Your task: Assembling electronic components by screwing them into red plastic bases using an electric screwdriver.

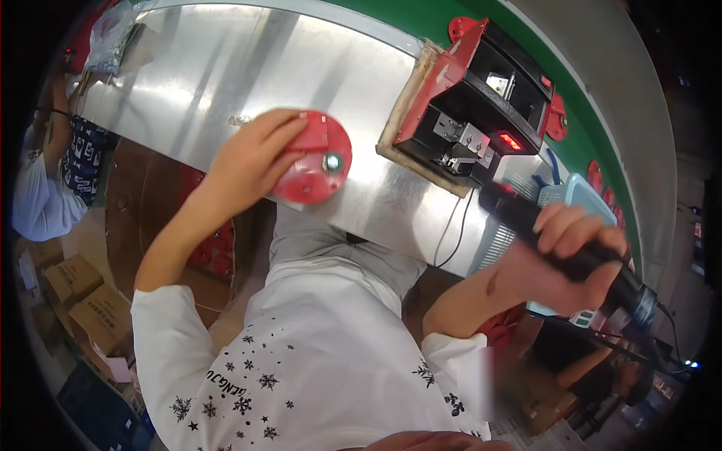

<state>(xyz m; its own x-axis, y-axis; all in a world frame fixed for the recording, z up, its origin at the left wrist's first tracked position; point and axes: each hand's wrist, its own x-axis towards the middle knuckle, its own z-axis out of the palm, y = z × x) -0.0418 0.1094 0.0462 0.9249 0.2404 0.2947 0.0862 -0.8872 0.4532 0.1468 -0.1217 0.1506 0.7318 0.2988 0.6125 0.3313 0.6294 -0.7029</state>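
My left hand (248, 161) is closed over the left side of a red round plastic part (308, 184) at the near edge of the metal bench. A shiny metal fitting sits near the right side of that part, and my fingers hide some of its upper left. At the right, my right hand (575, 255) is wrapped round a black electric screwdriver (519, 210), raised and slightly blurred. Its thick black end points up and left toward the machine, while a cord runs from the other end.
A black and red machine (481, 105) with a lit red display stands on a wood-edged base. Beside it are light blue baskets (579, 197). More red round parts (556, 119) lie along the green strip. Cardboard boxes (101, 316) and another person (49, 195) are at the left.
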